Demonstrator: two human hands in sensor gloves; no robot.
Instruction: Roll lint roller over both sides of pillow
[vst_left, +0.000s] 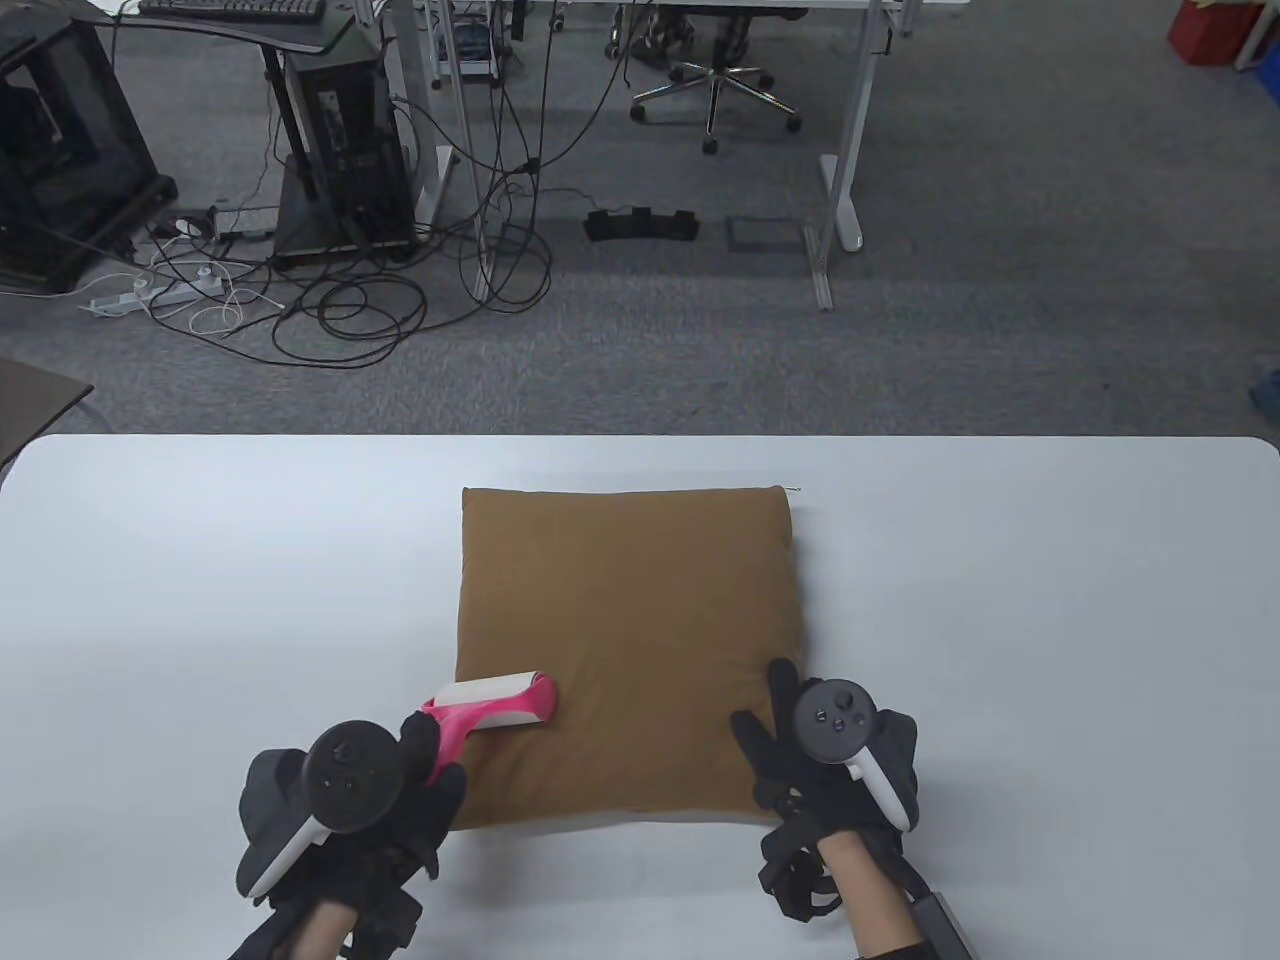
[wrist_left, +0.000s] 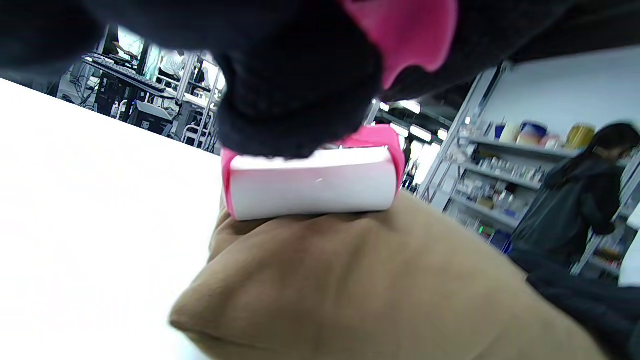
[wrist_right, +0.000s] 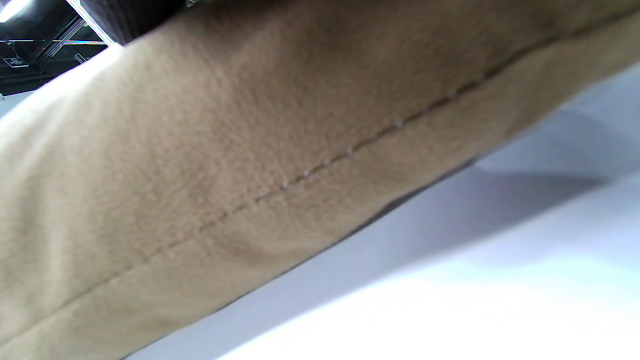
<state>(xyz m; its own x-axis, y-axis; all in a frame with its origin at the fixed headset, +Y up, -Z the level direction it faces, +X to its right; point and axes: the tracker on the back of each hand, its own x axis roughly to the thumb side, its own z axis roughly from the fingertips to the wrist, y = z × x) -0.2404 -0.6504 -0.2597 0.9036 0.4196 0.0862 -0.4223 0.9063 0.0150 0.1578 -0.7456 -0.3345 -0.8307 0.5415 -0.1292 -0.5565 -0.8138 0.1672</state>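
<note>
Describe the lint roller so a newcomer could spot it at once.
On the white table lies a brown pillow. At its near left corner, the left hand holds the lint roller: pink handle and frame, white roll resting on the fabric, the only bright-coloured thing there.

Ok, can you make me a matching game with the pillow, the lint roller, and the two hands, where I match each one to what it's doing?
Things:
1. pillow
2. lint roller
3. left hand
4. right hand

What it's doing:
A. grips the pink handle
B. lies flat on the white table
C. rests on the pillow's near right corner
D. its white roll sits on the pillow's near left part

Pairs: 1-B, 2-D, 3-A, 4-C
</note>
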